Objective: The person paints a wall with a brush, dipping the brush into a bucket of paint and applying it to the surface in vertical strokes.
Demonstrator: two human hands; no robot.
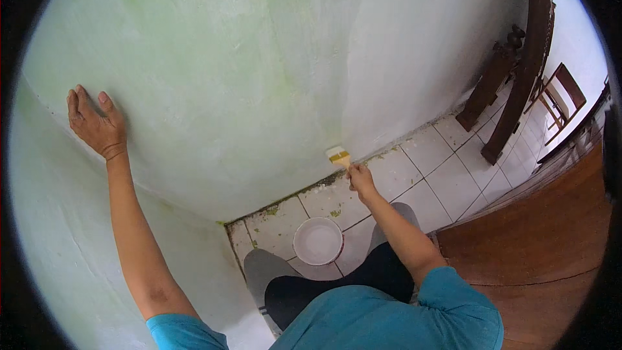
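In my right hand (362, 181) is a flat paintbrush (339, 155) with a pale handle and a yellow ferrule. Its white-coated bristles rest against the foot of the wall (204, 73), just above the floor. That wall is patchy pale green on the left and whiter to the right of the brush. My left hand (99, 124) lies against the wall near the corner, fingers spread, holding nothing. A round white tub (318, 241) of white paint stands on the floor between my knees.
White floor tiles (442, 170) carry green flakes and dark grime along the wall's base. Dark wooden posts (522, 73) rise at the right, with a wooden chair (559, 102) beyond them. A brown wooden surface (529, 243) lies close on my right. Another green wall (73, 248) adjoins at left.
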